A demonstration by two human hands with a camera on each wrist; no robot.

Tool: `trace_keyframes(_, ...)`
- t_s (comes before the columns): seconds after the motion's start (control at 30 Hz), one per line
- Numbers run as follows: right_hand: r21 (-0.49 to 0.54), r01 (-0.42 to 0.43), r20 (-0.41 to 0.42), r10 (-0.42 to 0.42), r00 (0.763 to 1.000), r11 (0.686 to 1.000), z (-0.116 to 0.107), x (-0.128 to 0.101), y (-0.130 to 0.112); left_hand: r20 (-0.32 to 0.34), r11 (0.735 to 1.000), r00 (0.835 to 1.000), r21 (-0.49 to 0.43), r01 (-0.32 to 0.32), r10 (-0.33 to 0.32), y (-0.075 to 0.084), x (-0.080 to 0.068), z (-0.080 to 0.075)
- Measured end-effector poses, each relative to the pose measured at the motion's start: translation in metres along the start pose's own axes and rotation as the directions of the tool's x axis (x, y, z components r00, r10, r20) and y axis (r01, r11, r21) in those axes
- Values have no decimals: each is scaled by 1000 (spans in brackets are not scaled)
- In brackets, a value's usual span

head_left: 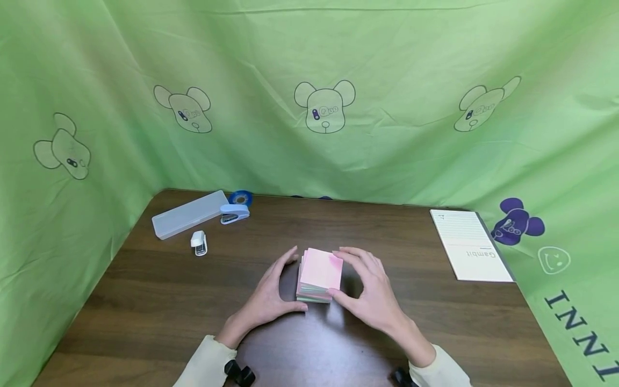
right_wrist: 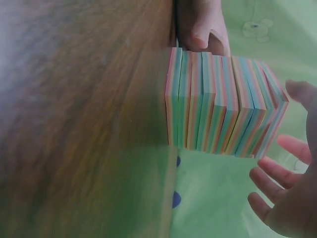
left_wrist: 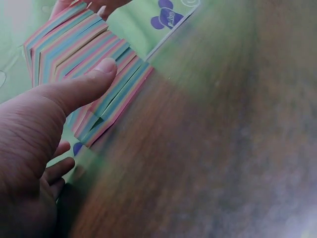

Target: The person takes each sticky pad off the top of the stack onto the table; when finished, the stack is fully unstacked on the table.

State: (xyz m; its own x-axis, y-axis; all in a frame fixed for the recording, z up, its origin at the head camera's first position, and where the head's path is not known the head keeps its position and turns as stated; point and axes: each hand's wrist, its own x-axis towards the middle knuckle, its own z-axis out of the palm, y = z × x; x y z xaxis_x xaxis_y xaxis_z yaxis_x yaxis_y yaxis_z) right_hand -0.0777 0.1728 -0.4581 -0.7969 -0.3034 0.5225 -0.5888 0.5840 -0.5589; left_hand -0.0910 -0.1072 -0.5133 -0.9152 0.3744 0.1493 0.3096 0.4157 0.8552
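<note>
A stack of sticky notes (head_left: 319,275) sits near the middle of the table (head_left: 145,301), pink sheet on top, bands of pink, green, blue and orange down its sides. It is made of several pads piled up, and they have slid askew, so the pile leans and steps. I judge it light and soft-edged, each pad firm enough but the pile loose: squeeze from the top and the pads would likely skate over one another. The flat opposite sides look like the best place to take hold, low down and square.

The left hand (head_left: 271,295) is laid against the left side, thumb pressed to the edges, fingers fairly straight. The right hand (head_left: 372,293) cups the right side, fingers relaxed and spread, touching or just off the paper.

The tabletop is dark, smooth wood. A notebook (head_left: 469,244) lies well off to the right; a clear pencil case (head_left: 188,214), a stapler (head_left: 234,213), a tape roll (head_left: 240,197) and a small white gadget (head_left: 199,243) sit at the far left. Green cloth (head_left: 309,80) printed with bears hangs all round.
</note>
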Motion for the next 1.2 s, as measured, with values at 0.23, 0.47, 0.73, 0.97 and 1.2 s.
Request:
trace_keyframes(0.23,22,-36,67,34,997,999,4,2,0,10,994,998,86,-61,60,-4,0,0)
trace_keyframes(0.47,22,-8,56,7,998,1000,6,2,3,14,981,997,173,-83,82,-6,0,2)
trace_keyframes(0.73,95,-38,53,33,998,995,6,2,5,18,985,999,166,-38,36,-3,-1,3)
trace_keyframes(0.97,187,-53,48,45,998,981,4,3,9,18,985,999,171,-29,26,-3,-1,3)
trace_keyframes(1.2,314,-92,23,89,996,945,-7,7,25,22,986,1000,167,-9,5,-2,0,3)
